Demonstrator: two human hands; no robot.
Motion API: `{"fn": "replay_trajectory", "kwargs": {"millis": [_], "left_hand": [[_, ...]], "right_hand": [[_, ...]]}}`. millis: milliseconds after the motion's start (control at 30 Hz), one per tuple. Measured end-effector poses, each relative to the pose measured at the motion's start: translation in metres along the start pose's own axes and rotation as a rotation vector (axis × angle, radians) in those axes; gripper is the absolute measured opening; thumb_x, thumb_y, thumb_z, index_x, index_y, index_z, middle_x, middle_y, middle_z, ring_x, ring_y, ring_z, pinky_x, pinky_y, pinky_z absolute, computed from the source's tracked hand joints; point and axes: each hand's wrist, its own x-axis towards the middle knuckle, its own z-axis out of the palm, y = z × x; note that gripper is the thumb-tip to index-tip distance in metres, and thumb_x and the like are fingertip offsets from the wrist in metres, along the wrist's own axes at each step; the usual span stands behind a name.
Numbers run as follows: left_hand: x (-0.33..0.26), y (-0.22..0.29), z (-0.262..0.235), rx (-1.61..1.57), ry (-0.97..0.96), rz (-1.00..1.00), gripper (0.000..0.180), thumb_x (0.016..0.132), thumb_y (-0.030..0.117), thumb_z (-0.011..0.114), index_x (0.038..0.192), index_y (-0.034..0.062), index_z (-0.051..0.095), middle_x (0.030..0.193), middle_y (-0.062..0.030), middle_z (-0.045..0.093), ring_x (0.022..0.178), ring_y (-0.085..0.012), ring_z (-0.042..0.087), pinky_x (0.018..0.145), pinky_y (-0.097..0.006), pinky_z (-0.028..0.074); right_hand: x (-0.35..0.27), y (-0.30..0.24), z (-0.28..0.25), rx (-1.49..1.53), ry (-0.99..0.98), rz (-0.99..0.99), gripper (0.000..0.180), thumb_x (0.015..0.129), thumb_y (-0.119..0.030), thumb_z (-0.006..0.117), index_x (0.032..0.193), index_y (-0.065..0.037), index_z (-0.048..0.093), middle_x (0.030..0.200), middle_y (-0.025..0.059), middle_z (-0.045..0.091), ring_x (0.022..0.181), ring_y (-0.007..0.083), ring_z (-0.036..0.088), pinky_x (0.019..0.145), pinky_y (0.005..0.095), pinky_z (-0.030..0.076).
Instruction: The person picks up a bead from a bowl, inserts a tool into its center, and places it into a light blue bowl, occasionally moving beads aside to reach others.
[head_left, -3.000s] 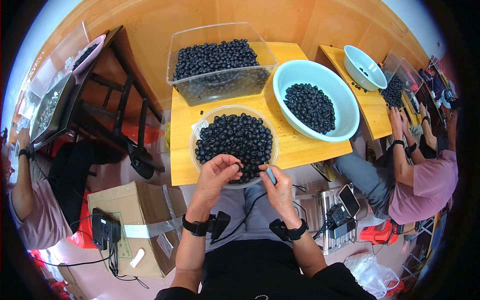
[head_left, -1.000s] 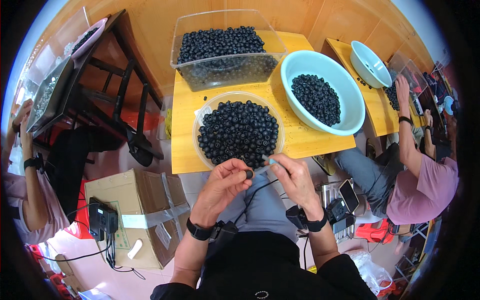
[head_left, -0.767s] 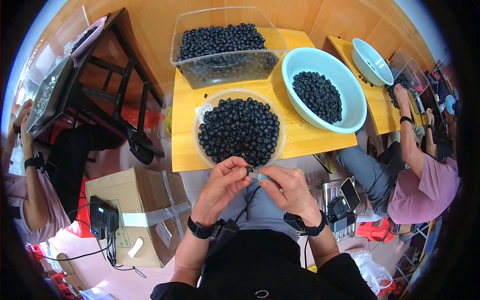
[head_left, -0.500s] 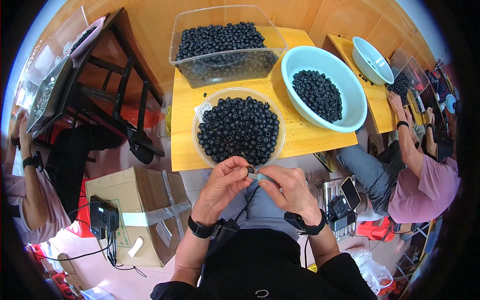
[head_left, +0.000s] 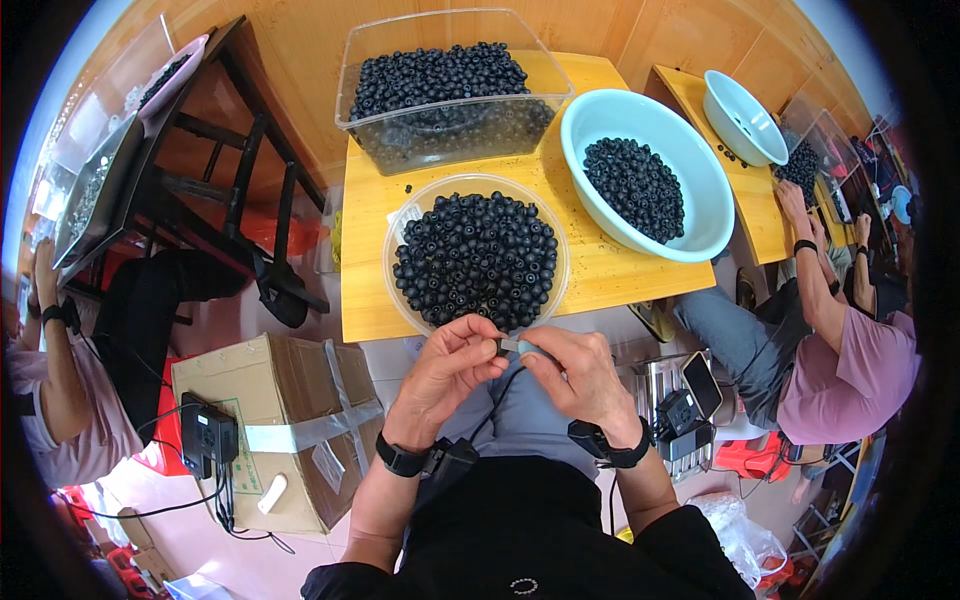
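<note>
My left hand [head_left: 445,372] pinches a small round black piece [head_left: 501,347] between thumb and fingertips. A small blade with a pale blue handle [head_left: 529,349] is gripped in my right hand [head_left: 582,378], its metal strip reaching the piece; my fingers cover much of both. Just beyond my hands, a clear round bowl [head_left: 391,282] holds many black, bead-like pieces with holes. More of them lie in the light blue basin [head_left: 705,195] to the right and in a clear rectangular bin [head_left: 450,122] behind.
The wooden table [head_left: 620,285] stands in front of my lap. A taped cardboard box [head_left: 300,400] with a black device [head_left: 208,435] and cables is at left. People work at both sides, one in a pink top [head_left: 845,385] at right, near another blue basin [head_left: 740,110].
The blade shows a little differently against the black piece, and my fingers have shifted slightly. Both hands keep their hold in nearly the same place.
</note>
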Motion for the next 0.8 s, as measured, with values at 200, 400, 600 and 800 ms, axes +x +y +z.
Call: {"fn": "replay_trajectory", "kwargs": {"millis": [200,400,600,800], "left_hand": [[0.003,-0.001,-0.003,0.04,0.015,0.0,0.02,0.085,0.003,0.066,0.103,0.0023,0.057,0.096,-0.0086,0.065,0.079,-0.0152,0.067,0.071,-0.024,0.057],[0.001,0.0,0.0,0.217,0.015,-0.026,0.032,0.083,0.004,0.067,0.111,0.0022,0.052,0.1,-0.0082,0.063,0.085,-0.014,0.063,0.073,-0.026,0.054],[-0.017,0.016,0.057,0.597,0.243,0.366,0.032,0.079,-0.002,0.061,0.11,0.0014,0.053,0.11,-0.0118,0.059,0.095,-0.0201,0.06,0.08,-0.033,0.052],[-0.143,0.08,0.085,0.954,-0.498,0.79,0.024,0.084,0.019,0.059,0.104,0.0069,0.059,0.089,-0.0054,0.061,0.076,-0.0227,0.059,0.065,-0.037,0.049]], "right_hand": [[0.002,-0.009,0.0,0.135,0.077,0.029,0.024,0.078,-0.007,0.069,0.101,-0.002,0.063,0.087,0.0134,0.065,0.067,0.0301,0.063,0.055,0.033,0.049],[0.005,-0.01,0.004,-0.004,0.008,-0.007,0.03,0.073,-0.01,0.075,0.1,-0.005,0.064,0.083,0.0114,0.063,0.071,0.0291,0.063,0.06,0.0322,0.049],[0.024,0.015,-0.035,-0.18,0.194,-0.063,0.024,0.077,-0.006,0.069,0.1,-0.003,0.065,0.088,0.0125,0.066,0.077,0.0286,0.066,0.068,0.0353,0.051],[0.052,0.037,-0.08,-0.356,0.782,0.054,0.052,0.078,0.001,0.065,0.128,-0.001,0.051,0.098,0.0175,0.062,0.073,0.0253,0.058,0.067,0.0336,0.049]]}}
